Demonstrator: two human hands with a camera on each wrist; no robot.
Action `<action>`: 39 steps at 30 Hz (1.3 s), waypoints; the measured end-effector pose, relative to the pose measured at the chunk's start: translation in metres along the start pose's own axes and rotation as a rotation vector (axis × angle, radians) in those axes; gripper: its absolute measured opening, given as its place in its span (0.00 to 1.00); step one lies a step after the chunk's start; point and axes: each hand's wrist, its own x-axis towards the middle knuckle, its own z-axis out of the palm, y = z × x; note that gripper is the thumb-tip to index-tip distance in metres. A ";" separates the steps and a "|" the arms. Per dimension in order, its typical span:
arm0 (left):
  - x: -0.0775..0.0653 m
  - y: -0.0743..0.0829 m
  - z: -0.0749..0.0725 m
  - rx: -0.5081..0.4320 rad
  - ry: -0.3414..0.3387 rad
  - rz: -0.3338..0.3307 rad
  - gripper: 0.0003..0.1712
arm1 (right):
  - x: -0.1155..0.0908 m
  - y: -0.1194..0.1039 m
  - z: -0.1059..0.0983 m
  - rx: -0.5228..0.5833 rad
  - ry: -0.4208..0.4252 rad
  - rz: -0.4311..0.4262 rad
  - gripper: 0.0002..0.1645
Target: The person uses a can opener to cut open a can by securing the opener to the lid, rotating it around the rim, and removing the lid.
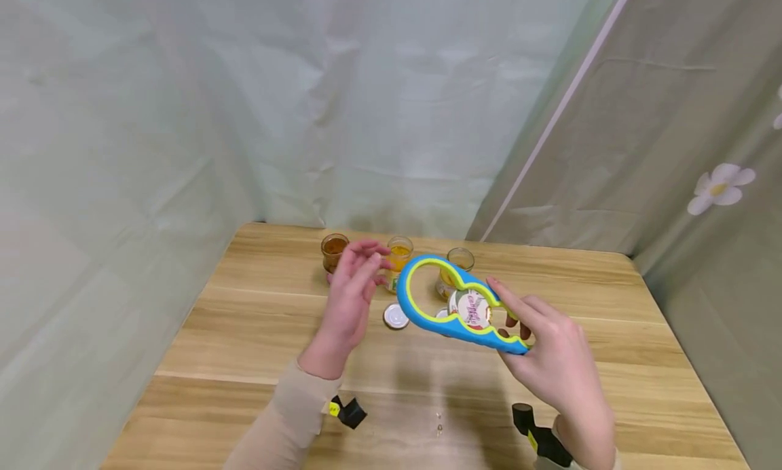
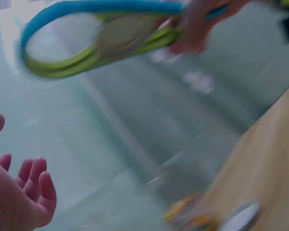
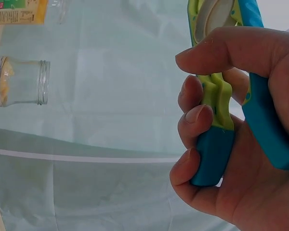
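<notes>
My right hand (image 1: 552, 344) grips the handle end of a blue and yellow-green jar opener (image 1: 411, 308), its fingers curled round it in the right wrist view. A printed jar lid (image 1: 474, 310) sits within the opener's middle opening; its paler underside (image 3: 216, 21) shows in the right wrist view. Held up over the table, the opener points toward my left hand (image 1: 353, 290). That hand is raised with its fingers loosely bent, apart from the opener and holding nothing. In the left wrist view the opener (image 2: 62, 67) is blurred above the left fingers.
Three lidless glass jars stand toward the table's back: a dark-filled jar (image 1: 334, 249), a yellow-filled jar (image 1: 400, 247) and a third jar (image 1: 461, 258) partly behind the opener. A white lid (image 1: 396, 316) lies on the wooden table (image 1: 244, 348). Pale curtains (image 1: 391, 103) hang behind.
</notes>
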 end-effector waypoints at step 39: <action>-0.047 -0.038 0.043 -0.610 -0.590 -0.664 0.33 | -0.003 -0.003 0.008 0.014 -0.071 -0.079 0.51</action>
